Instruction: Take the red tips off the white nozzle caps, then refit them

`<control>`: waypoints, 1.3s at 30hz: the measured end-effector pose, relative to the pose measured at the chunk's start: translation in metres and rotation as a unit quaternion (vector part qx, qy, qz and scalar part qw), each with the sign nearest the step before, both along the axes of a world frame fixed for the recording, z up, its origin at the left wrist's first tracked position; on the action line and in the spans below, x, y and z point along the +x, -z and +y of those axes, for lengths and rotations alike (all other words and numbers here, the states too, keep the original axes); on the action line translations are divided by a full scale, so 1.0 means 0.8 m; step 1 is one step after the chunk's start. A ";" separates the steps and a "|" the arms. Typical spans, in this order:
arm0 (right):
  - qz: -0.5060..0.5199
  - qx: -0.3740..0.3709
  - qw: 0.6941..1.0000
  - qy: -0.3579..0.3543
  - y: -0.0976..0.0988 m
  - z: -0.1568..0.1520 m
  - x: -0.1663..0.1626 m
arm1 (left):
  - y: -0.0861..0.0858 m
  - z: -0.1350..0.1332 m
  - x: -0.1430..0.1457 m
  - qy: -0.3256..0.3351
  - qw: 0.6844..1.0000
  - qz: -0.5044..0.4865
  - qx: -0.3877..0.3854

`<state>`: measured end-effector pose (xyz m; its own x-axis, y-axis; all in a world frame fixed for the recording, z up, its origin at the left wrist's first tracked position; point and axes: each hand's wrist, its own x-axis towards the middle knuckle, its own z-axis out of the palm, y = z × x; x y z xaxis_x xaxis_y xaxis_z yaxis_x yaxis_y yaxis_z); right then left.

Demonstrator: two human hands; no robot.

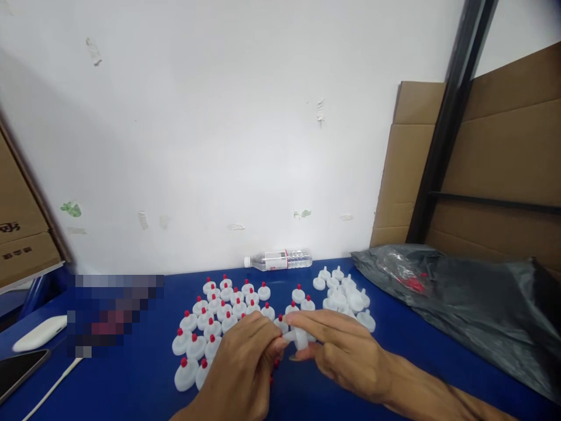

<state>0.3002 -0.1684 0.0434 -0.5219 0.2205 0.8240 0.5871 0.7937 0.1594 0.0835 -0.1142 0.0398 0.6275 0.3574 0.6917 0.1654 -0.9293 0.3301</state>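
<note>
My right hand (346,351) pinches a white plastic nozzle cap (300,339) between thumb and fingers, its spout pointing left. My left hand (245,362) is closed at the tip of that spout. Whatever its fingertips hold is hidden. To the left and behind stand several white nozzle caps with small red tips (184,374), spouts upward. On the right lies a heap of white nozzle caps without red tips (350,297). A few small red tips (276,363) show on the table, partly behind my left hand.
A clear water bottle (276,260) lies along the wall. On the right, a black plastic bag (473,310) carries a clear bag with red pieces (412,280). A phone (21,371), white case (40,333) and cable (52,389) lie left on the blue table (144,327). Cardboard (407,169) stands behind.
</note>
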 end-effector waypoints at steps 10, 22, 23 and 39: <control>-0.026 -0.013 0.998 0.056 -0.010 0.016 0.007 | 0.001 0.024 -0.008 -0.046 0.981 0.036 0.186; -0.022 -0.077 0.992 0.093 -0.008 0.023 0.025 | 0.012 0.025 -0.008 -0.019 0.977 0.184 0.108; -0.026 -0.078 0.992 0.092 -0.008 0.023 0.025 | 0.014 0.025 -0.008 -0.018 0.974 0.198 0.104; -0.050 -0.121 0.955 0.266 -0.023 0.038 0.053 | 0.021 0.044 -0.001 -0.053 0.971 0.184 0.142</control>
